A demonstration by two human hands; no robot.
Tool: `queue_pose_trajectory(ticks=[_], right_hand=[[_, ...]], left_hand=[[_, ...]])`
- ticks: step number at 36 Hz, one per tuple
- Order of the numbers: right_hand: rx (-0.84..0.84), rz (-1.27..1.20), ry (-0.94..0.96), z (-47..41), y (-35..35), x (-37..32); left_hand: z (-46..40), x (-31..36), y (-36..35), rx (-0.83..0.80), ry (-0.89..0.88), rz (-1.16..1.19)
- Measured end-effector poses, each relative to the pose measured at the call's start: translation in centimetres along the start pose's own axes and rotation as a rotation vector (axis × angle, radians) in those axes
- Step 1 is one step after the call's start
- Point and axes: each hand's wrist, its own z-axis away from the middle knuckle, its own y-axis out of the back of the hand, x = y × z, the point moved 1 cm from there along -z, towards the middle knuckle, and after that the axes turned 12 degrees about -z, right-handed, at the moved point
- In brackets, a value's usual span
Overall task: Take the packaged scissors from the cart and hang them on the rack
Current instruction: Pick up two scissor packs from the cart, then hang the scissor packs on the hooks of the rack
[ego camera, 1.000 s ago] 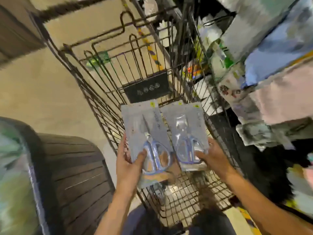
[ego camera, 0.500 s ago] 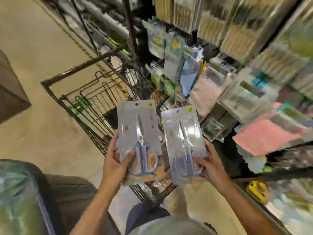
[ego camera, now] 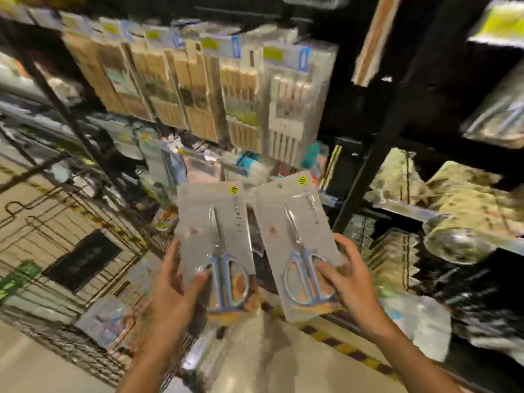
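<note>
Head view: one scissors pack (ego camera: 217,245) in left hand (ego camera: 173,290), another pack (ego camera: 297,245) in right hand (ego camera: 350,282).

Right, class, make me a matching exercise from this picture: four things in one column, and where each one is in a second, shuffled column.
Things:
1. left scissors pack
2. right scissors pack
3. cart
4. metal ladle

Places:
A. on the shelf at the right
B. held in the right hand
C. low at the left, by the floor
D. held in the left hand

Pairs: 1-D, 2-B, 3-C, 4-A
</note>
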Motion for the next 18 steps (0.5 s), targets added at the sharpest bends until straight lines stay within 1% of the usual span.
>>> queue_pose_trajectory(ticks=[5, 8, 11, 16, 18], right_hand=[[0.057, 0.033, 0.039, 1.5, 4.1, -2.6], [0.119, 0.029, 0.053, 2.6, 5.5, -3.3], [0.152, 0.039, 0.069, 4.2, 6.4, -4.0], [0.244, 0.072, 0.186, 6.9, 7.3, -6.6], [0.272, 0.069, 0.221, 7.9, 8.0, -7.9]], left_hand=[[0.1, 3.6, -4.2, -0.101, -0.119, 0.000], [-0.5, 4.7, -5.2, -0.144, -0.184, 0.038], [-1.0, 5.7, -6.0, -0.196, -0.213, 0.071], [-2.2, 7.8, -8.4, -0.311, -0.285, 0.083], [-2.2, 8.5, -9.6, -0.363, -0.285, 0.099]])
